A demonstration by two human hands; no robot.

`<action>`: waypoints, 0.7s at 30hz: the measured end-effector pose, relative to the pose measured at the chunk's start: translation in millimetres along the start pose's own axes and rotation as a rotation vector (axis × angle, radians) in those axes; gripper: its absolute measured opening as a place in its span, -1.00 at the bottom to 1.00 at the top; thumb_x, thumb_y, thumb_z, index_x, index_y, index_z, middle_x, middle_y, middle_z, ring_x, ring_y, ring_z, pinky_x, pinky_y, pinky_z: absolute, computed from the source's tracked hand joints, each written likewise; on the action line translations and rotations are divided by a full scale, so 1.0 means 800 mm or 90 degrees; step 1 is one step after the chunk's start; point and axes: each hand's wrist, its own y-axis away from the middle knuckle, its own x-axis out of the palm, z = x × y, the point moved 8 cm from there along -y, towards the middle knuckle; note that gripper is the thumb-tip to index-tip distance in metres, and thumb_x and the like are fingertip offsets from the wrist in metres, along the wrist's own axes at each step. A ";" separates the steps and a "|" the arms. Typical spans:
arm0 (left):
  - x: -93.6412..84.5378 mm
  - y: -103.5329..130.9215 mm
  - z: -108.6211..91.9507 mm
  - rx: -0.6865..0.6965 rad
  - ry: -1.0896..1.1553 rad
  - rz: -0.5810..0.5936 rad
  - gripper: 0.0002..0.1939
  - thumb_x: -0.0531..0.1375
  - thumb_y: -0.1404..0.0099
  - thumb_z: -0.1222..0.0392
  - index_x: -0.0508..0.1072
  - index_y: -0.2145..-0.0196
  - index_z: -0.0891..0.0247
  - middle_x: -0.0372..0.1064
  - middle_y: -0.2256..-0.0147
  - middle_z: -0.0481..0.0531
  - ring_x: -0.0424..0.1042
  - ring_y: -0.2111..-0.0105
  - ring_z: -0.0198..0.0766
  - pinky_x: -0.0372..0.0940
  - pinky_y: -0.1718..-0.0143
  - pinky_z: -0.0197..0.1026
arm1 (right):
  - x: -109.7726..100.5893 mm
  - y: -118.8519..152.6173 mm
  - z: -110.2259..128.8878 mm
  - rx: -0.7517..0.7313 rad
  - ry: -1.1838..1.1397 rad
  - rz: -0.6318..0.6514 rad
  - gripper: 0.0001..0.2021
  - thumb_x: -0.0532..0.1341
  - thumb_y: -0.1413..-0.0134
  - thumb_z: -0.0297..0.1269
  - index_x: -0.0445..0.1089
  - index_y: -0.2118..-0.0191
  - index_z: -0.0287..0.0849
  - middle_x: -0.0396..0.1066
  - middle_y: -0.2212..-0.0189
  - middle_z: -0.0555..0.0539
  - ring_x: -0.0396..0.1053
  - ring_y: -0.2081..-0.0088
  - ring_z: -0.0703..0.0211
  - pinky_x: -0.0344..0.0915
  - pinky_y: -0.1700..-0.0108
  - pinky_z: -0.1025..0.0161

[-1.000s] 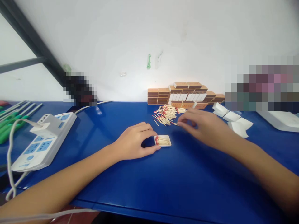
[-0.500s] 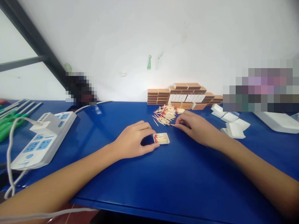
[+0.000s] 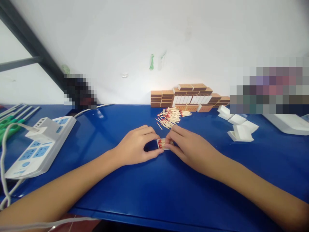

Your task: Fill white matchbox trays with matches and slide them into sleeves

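A small white matchbox tray (image 3: 157, 144) lies on the blue table, partly filled with red-tipped matches (image 3: 161, 144). My left hand (image 3: 137, 145) grips the tray's left end between thumb and fingers. Over the right half of the tray is my right hand (image 3: 193, 149), thumb and forefinger pinched at a match; the fingers hide much of that half. Just behind my hands is a loose pile of matches (image 3: 172, 116), with heads pointing various ways.
Stacked brown matchboxes (image 3: 161, 98) stand against the wall. Empty white trays (image 3: 241, 132) lie at the right, near a larger white object (image 3: 287, 124). A white power strip (image 3: 41, 148) with a cable and green-handled tools (image 3: 12, 124) are at the left.
My right hand has moved left and nearer from the match pile to the tray, carrying a match. My left hand still holds the tray in place.
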 end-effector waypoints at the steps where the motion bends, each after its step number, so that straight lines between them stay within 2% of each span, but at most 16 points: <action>1: 0.000 0.000 0.000 0.002 0.001 0.000 -0.74 0.27 -0.42 0.00 0.56 0.13 0.27 0.52 0.19 0.11 0.48 0.20 -0.16 0.42 0.11 -0.07 | 0.001 0.000 0.002 -0.008 0.006 0.001 -0.87 0.13 -0.42 -0.30 0.40 0.18 -0.14 0.42 0.21 -0.13 0.44 0.25 0.09 0.36 0.26 0.17; 7: 0.001 0.000 -0.005 0.016 0.017 0.012 -0.73 0.29 -0.40 0.02 0.55 0.09 0.26 0.52 0.17 0.11 0.49 0.19 -0.15 0.43 0.11 -0.07 | -0.010 0.001 -0.011 0.005 -0.057 -0.011 -0.88 0.17 -0.41 -0.27 0.45 0.17 -0.12 0.38 0.23 -0.09 0.39 0.30 0.16 0.32 0.28 0.22; 12: -0.004 0.001 -0.020 0.072 0.029 -0.011 -0.73 0.27 -0.41 0.03 0.54 0.09 0.28 0.52 0.20 0.13 0.48 0.23 -0.16 0.44 0.15 -0.07 | -0.012 0.001 0.003 -0.011 -0.159 0.016 -0.87 0.22 -0.38 -0.27 0.50 0.22 -0.10 0.38 0.24 -0.06 0.38 0.33 0.22 0.32 0.28 0.24; 16: -0.004 -0.001 -0.018 0.060 0.025 -0.007 -0.75 0.26 -0.40 0.03 0.55 0.12 0.27 0.52 0.22 0.12 0.48 0.23 -0.16 0.44 0.17 -0.08 | -0.008 0.001 0.008 -0.002 -0.167 0.035 -0.87 0.20 -0.40 -0.27 0.51 0.17 -0.09 0.39 0.21 -0.08 0.40 0.31 0.20 0.35 0.26 0.22; 21: -0.002 -0.001 -0.016 0.058 0.026 0.001 -0.76 0.27 -0.40 0.05 0.55 0.14 0.29 0.52 0.21 0.11 0.46 0.23 -0.16 0.43 0.16 -0.08 | 0.003 0.002 0.016 -0.013 -0.163 0.073 -0.84 0.14 -0.43 -0.30 0.45 0.20 -0.14 0.37 0.18 -0.10 0.41 0.29 0.19 0.38 0.23 0.21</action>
